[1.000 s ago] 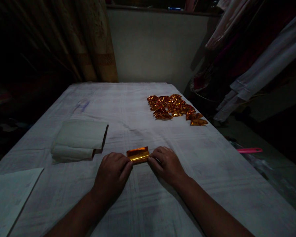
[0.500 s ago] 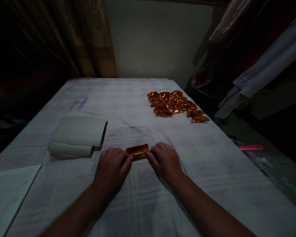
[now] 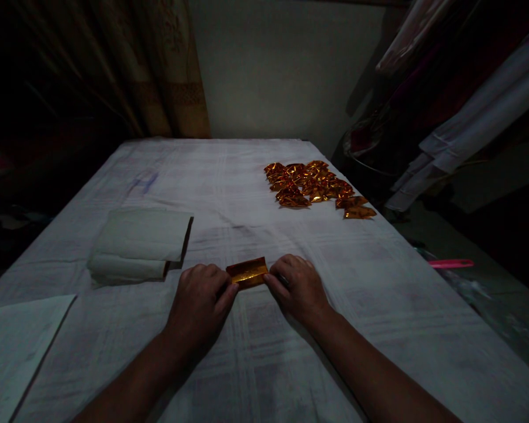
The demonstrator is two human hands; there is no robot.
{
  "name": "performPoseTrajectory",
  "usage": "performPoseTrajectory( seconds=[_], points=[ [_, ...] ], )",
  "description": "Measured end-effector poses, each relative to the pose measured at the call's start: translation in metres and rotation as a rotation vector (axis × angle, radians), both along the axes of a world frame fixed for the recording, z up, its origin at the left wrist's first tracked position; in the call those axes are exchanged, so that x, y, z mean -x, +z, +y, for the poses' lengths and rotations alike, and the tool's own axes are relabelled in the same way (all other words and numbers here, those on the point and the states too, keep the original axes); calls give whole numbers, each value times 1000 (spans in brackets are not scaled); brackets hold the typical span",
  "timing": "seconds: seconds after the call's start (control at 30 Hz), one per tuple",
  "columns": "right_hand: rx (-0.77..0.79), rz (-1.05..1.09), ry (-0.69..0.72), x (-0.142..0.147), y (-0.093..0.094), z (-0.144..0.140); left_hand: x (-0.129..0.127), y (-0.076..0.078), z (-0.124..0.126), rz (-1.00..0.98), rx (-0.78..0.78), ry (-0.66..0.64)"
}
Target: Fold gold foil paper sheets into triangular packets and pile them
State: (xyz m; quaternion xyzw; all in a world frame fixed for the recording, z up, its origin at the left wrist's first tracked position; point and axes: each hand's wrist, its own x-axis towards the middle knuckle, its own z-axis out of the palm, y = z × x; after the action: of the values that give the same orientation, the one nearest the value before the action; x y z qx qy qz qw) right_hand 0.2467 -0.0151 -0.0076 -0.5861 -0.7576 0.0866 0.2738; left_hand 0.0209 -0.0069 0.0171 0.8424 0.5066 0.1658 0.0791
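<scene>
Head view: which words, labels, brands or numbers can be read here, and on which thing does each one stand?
No readable text in this view.
Gold foil, pinched between left hand and right hand: shiny, no print seen.
Foil pile: no print seen.
Cloth: a faint blue mark, too blurred to read.
Folded stack and sheet: no print seen.

I have both forearms stretched forward and angled inward, palms down. My left hand (image 3: 200, 305) lies knuckles up, fingers curled and thumb pointing right. My right hand (image 3: 297, 288) mirrors it just beside, fingertips bent down and pinched toward the left hand.
</scene>
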Motion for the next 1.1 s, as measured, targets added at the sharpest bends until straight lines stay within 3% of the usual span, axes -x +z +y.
performPoseTrajectory(
  seconds=[1.1],
  points=[
    [132, 139, 53, -3, 6, -1, 0, -1, -4, 51, 25, -47]
  ],
)
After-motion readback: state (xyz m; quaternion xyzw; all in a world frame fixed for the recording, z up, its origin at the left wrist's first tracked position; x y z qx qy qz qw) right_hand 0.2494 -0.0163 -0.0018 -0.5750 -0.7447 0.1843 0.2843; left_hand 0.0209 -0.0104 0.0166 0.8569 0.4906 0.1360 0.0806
